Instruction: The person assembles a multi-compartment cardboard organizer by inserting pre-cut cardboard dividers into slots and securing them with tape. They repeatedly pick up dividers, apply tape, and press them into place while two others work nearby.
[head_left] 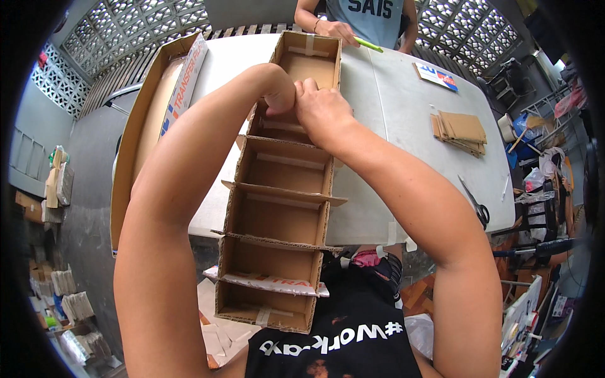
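A long, narrow cardboard box [271,217] runs away from my body over the table's near edge, split into several compartments by cardboard dividers [287,192], some sticking out past its sides. Over one of its far compartments, my left hand [278,93] bends inward with its fingers curled and mostly hidden. Right beside it, my right hand [322,110] is closed at the same spot, fingertips down by the left hand. What either hand pinches there is covered by the hands themselves. Tape strips show on the box's far and near end walls.
On the white table [409,183] lie black scissors [477,205], stacked cardboard pieces [460,131] and a printed card piece [436,77]. A larger open cardboard box [142,126] stands at left. Across the table, another person's hand [337,31] is near a green cutter [368,44].
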A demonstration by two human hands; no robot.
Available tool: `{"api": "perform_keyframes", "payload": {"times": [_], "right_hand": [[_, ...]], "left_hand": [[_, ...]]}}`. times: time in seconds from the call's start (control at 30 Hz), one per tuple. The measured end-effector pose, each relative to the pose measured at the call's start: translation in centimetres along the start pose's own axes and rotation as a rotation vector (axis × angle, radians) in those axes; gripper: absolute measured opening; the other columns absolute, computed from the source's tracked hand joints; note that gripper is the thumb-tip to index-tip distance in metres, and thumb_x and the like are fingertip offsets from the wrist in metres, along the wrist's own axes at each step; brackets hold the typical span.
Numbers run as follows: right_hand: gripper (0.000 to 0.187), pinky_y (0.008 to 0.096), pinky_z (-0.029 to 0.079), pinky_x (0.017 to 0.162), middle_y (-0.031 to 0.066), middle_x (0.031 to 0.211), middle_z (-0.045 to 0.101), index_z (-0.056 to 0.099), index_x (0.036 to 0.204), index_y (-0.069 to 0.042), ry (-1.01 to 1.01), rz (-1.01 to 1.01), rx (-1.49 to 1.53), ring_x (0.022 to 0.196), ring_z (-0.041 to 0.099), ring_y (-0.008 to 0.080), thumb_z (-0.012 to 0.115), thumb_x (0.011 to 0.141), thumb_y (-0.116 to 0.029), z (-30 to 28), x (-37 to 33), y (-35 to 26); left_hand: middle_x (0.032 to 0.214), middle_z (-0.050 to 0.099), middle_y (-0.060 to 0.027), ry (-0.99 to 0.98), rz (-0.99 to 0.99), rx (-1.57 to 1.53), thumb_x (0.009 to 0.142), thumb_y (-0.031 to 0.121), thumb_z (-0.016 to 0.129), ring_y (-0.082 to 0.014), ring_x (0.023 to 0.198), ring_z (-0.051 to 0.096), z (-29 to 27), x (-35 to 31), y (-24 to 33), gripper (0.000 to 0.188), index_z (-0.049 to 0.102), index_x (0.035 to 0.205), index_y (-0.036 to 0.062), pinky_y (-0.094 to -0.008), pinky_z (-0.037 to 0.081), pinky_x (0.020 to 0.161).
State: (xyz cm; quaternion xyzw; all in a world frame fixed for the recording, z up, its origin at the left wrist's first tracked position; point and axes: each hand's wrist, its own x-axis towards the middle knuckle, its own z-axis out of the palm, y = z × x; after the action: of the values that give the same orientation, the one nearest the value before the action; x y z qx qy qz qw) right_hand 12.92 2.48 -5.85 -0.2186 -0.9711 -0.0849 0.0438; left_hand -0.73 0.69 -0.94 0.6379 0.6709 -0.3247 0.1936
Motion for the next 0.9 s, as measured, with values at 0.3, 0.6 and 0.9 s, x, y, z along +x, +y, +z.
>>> {"api": "perform_keyframes", "payload": {"times": [0.3,0.6,0.9], "right_hand": [[0.052,0.0427,0.056,0.082,0.0224,0.106,0.065,0.047,0.119,0.002,-0.063,-0.09,0.095,0.096,0.069,0.0348,0.073,0.073,-0.002,-0.8,-0.2,1.0],[0.055,0.0409,0.059,0.08,0.0181,0.098,0.073,0.049,0.119,0.003,-0.192,-0.117,0.118,0.093,0.073,0.0317,0.077,0.073,-0.003,-1.7,0.2,1.6],[0.058,0.0433,0.058,0.076,0.0206,0.09,0.07,0.043,0.128,0.006,-0.173,-0.104,0.148,0.089,0.071,0.0363,0.066,0.075,0.004,-1.5,0.2,1.7]], "left_hand": [[0.091,0.074,-0.0182,0.107,-0.016,-0.139,0.07,0.018,0.079,-0.0318,0.096,0.07,1.2,0.2,-0.2,0.034,0.074,0.097,-0.0025,-0.0435,0.053,0.087],[0.085,0.074,-0.0143,0.501,-0.029,-0.142,0.061,0.041,0.091,-0.0329,0.103,0.069,4.2,-1.7,0.6,0.058,0.071,0.097,-0.0003,-0.0614,0.027,0.115],[0.095,0.074,-0.0148,0.574,-0.001,-0.148,0.067,0.03,0.09,-0.0332,0.098,0.071,5.2,-0.8,0.3,0.045,0.071,0.096,0.0003,-0.0479,0.052,0.093]]}}
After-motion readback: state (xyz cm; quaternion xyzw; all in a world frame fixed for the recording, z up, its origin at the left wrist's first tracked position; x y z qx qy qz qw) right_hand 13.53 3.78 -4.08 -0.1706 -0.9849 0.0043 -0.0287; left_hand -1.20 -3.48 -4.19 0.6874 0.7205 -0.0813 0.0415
